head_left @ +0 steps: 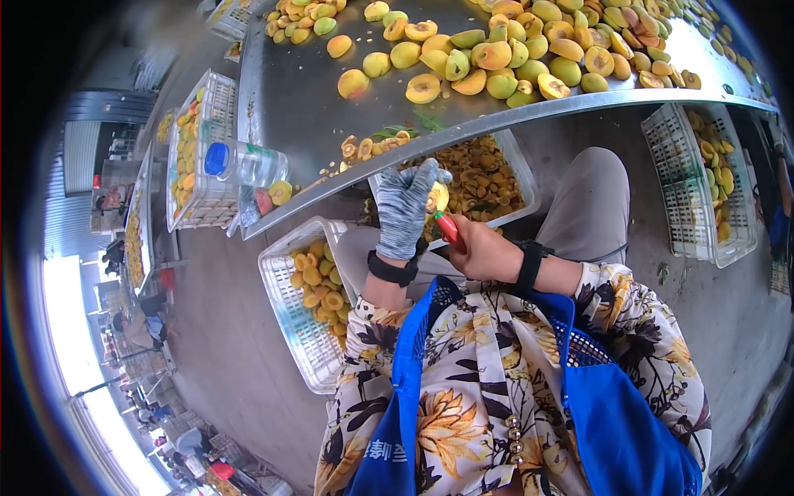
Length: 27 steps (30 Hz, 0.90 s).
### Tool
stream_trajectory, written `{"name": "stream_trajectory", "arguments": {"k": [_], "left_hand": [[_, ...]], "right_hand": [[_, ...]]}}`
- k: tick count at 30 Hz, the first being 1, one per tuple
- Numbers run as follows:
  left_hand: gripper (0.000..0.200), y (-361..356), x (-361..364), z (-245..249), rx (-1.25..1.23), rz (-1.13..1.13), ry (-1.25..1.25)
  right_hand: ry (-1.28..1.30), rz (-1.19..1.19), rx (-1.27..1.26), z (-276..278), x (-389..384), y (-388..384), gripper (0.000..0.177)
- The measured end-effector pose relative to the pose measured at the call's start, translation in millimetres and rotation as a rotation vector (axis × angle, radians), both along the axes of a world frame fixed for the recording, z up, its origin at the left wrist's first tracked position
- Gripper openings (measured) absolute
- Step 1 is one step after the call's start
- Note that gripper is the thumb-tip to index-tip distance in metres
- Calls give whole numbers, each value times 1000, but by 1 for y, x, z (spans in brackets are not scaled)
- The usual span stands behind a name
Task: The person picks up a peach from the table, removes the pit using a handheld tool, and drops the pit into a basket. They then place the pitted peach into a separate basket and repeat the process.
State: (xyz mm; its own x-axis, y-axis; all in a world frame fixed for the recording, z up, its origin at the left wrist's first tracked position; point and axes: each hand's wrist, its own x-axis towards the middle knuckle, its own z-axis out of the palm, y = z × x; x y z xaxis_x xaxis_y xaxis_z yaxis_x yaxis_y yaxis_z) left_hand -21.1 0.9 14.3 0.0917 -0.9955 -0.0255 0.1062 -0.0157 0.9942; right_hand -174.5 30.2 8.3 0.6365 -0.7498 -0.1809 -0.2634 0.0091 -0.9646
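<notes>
My left hand (404, 207), in a grey knitted glove, grips a yellow apricot (437, 197) just below the metal table's front edge. My bare right hand (484, 248) holds a red-handled knife (449, 229) whose tip meets the fruit. Both wrists carry black bands. Under my hands stands a white crate (524, 186) full of cut fruit pieces. A pile of whole and halved apricots (513, 58) lies on the metal table (289, 99) above.
A white crate of halved apricots (310, 289) stands by my left knee. Another crate (703, 182) sits on the floor at right. A plastic bottle with a blue cap (244, 163) lies on the table's corner. More crates and people are at far left.
</notes>
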Motion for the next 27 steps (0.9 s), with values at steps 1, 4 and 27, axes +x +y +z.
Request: {"name": "stream_trajectory", "arguments": {"k": [1, 4, 27], "left_hand": [[20, 1, 1, -3, 31, -4, -25], [21, 4, 8, -12, 331, -127, 253], [26, 19, -6, -22, 282, 238, 408]], "right_hand": [[30, 22, 11, -7, 1, 3, 28], [51, 58, 50, -18, -4, 8, 23], [-183, 157, 901, 16, -4, -1, 20]]}}
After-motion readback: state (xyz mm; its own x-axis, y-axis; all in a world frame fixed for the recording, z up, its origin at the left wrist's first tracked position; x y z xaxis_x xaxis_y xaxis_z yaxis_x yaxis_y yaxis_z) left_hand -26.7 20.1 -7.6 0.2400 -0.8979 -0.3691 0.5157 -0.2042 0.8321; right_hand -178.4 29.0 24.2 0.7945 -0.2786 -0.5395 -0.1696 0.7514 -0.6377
